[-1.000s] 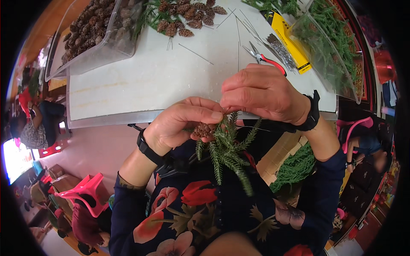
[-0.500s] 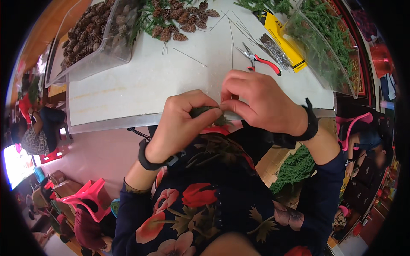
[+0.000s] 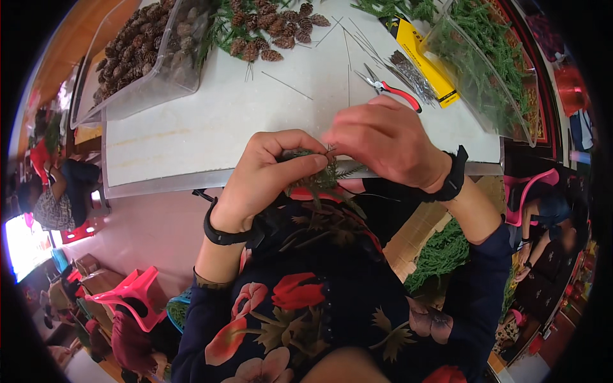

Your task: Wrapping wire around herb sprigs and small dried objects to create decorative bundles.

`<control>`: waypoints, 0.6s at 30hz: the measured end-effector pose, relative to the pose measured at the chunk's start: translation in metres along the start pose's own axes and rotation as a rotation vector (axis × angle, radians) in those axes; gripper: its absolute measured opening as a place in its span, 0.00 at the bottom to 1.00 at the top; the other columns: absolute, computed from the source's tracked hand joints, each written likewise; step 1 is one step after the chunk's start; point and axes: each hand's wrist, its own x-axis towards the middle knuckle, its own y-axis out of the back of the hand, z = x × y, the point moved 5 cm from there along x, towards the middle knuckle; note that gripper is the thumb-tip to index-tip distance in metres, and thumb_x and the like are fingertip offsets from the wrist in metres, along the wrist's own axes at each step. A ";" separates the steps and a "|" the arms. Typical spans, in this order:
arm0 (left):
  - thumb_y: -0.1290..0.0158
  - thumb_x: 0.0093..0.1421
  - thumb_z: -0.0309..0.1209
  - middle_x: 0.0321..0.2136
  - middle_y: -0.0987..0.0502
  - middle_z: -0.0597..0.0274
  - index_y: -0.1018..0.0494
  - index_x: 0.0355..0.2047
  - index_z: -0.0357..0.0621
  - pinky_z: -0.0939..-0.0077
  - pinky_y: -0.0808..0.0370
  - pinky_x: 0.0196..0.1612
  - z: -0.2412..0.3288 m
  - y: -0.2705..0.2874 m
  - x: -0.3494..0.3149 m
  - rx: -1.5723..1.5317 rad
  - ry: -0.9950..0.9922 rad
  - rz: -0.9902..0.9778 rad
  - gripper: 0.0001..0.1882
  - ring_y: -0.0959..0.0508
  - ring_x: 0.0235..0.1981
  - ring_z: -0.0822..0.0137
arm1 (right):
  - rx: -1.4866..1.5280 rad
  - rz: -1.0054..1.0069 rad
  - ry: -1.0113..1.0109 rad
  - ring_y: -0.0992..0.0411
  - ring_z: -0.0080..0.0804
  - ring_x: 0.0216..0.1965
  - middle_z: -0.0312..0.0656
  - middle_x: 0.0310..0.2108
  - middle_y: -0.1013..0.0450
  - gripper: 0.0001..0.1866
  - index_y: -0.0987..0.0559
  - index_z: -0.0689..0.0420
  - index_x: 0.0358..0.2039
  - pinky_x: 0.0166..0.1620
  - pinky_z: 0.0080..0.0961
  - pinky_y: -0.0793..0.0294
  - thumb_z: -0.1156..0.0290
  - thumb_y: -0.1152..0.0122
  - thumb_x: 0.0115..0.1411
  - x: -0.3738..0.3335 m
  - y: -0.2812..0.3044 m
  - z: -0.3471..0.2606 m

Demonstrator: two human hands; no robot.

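Note:
My left hand (image 3: 271, 169) pinches a small bunch of green artificial pine sprigs (image 3: 325, 179) between thumb and fingers, just over the table's near edge. The needles fan out below my thumb. Close beside it, my right hand (image 3: 389, 140) is curled, its fingertips pressed together and smeared by motion. A thin dark wire (image 3: 331, 152) shows between the two hands, at the top of the sprigs, and my right fingers seem to grip it. Red-handled pliers (image 3: 399, 94) lie on the white table (image 3: 211, 127) just beyond my right hand.
A clear bin of pine cones (image 3: 131, 54) stands far left, with loose cones on greenery (image 3: 274, 29) beside it. Thin wires (image 3: 287, 85), a yellow package (image 3: 421, 57) and a clear bin of green sprigs (image 3: 491, 64) lie to the right. More greenery (image 3: 440, 252) sits in a box below.
My right hand has turned and lifted slightly at the wire, its fingers now blurred. The sprigs in my left hand have tilted and show more of their needles.

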 end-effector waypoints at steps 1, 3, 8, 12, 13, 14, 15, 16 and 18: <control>0.45 0.55 0.23 0.24 0.23 0.68 0.23 0.32 0.34 0.87 0.32 0.30 0.001 -0.001 0.000 -0.038 0.033 -0.015 0.05 0.28 0.26 0.81 | -0.073 -0.007 0.102 0.29 0.33 0.28 0.39 0.33 0.27 0.10 0.23 0.56 0.33 0.31 0.26 0.31 0.76 0.36 0.48 0.000 0.002 -0.004; 0.45 0.55 0.23 0.24 0.23 0.68 0.23 0.33 0.34 0.87 0.32 0.30 0.003 -0.003 0.001 -0.115 0.100 -0.044 0.05 0.28 0.26 0.81 | -0.216 -0.021 0.304 0.29 0.34 0.28 0.40 0.34 0.27 0.10 0.22 0.56 0.34 0.31 0.26 0.31 0.74 0.37 0.48 -0.002 0.005 -0.009; 0.44 0.55 0.23 0.24 0.24 0.68 0.23 0.32 0.35 0.86 0.32 0.29 -0.001 -0.002 0.003 -0.110 0.133 -0.025 0.05 0.28 0.24 0.79 | -0.238 -0.050 0.351 0.29 0.33 0.29 0.37 0.33 0.28 0.09 0.23 0.55 0.32 0.32 0.25 0.32 0.72 0.38 0.49 0.005 0.006 -0.010; 0.44 0.54 0.23 0.23 0.25 0.66 0.23 0.31 0.35 0.84 0.33 0.29 0.011 -0.006 0.010 0.397 -0.326 0.108 0.05 0.29 0.23 0.78 | -0.302 -0.214 0.120 0.30 0.32 0.32 0.37 0.33 0.29 0.06 0.24 0.57 0.30 0.35 0.25 0.31 0.73 0.39 0.50 0.018 0.002 -0.004; 0.44 0.53 0.23 0.22 0.25 0.66 0.23 0.31 0.35 0.84 0.33 0.28 0.014 -0.006 0.005 0.493 -0.347 0.168 0.05 0.29 0.23 0.77 | -0.159 -0.265 -0.066 0.30 0.33 0.32 0.37 0.32 0.29 0.06 0.25 0.57 0.30 0.35 0.25 0.31 0.74 0.38 0.50 0.019 -0.002 0.003; 0.44 0.53 0.23 0.22 0.26 0.65 0.23 0.31 0.36 0.83 0.34 0.28 0.017 -0.006 0.002 0.589 -0.373 0.229 0.05 0.29 0.22 0.77 | -0.019 -0.311 -0.248 0.30 0.34 0.33 0.37 0.32 0.30 0.06 0.25 0.58 0.29 0.36 0.25 0.31 0.74 0.38 0.50 0.017 -0.007 0.011; 0.44 0.53 0.23 0.22 0.26 0.64 0.23 0.31 0.36 0.83 0.34 0.27 0.021 -0.005 0.000 0.684 -0.400 0.292 0.05 0.29 0.22 0.77 | 0.123 -0.353 -0.430 0.30 0.35 0.34 0.37 0.32 0.30 0.07 0.26 0.58 0.29 0.36 0.25 0.31 0.75 0.37 0.50 0.013 -0.011 0.019; 0.44 0.53 0.23 0.22 0.26 0.64 0.23 0.31 0.36 0.83 0.34 0.27 0.021 -0.004 0.001 0.683 -0.412 0.291 0.05 0.29 0.22 0.77 | 0.112 -0.350 -0.427 0.30 0.35 0.34 0.37 0.32 0.30 0.07 0.26 0.58 0.29 0.36 0.25 0.31 0.75 0.37 0.50 0.012 -0.010 0.020; 0.44 0.53 0.23 0.22 0.26 0.66 0.23 0.31 0.35 0.84 0.34 0.27 0.012 0.002 0.006 0.507 -0.368 0.266 0.05 0.30 0.22 0.78 | 0.219 -0.195 -0.377 0.30 0.37 0.34 0.38 0.33 0.30 0.09 0.26 0.59 0.30 0.36 0.26 0.31 0.75 0.36 0.49 0.012 -0.004 0.023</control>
